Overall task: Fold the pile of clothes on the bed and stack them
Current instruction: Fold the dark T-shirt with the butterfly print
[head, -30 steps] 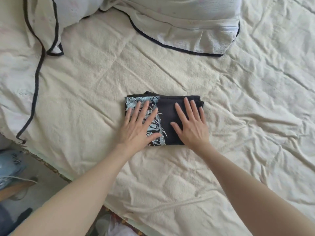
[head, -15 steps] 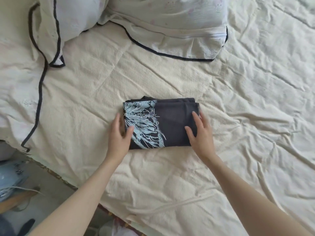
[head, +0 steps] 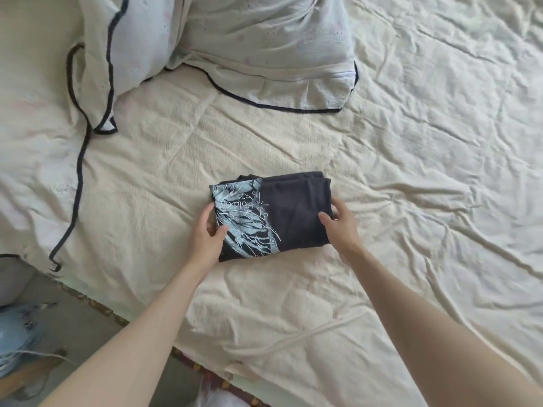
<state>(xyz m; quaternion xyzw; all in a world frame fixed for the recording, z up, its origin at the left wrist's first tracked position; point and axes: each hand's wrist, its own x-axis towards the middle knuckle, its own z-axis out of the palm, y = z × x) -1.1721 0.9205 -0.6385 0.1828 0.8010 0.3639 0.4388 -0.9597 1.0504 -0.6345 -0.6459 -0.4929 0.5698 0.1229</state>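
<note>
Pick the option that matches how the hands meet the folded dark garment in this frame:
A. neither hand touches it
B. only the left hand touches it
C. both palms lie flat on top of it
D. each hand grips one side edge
D: the left hand grips the printed side of the folded dark garment, and the right hand grips the plain side.

One folded black garment (head: 273, 215) is seen on the bed sheet (head: 411, 171). Two hands are counted at the garment: the left hand (head: 210, 235) and the right hand (head: 340, 227). Beyond the garment, two pillows (head: 264, 45) are counted.
</note>
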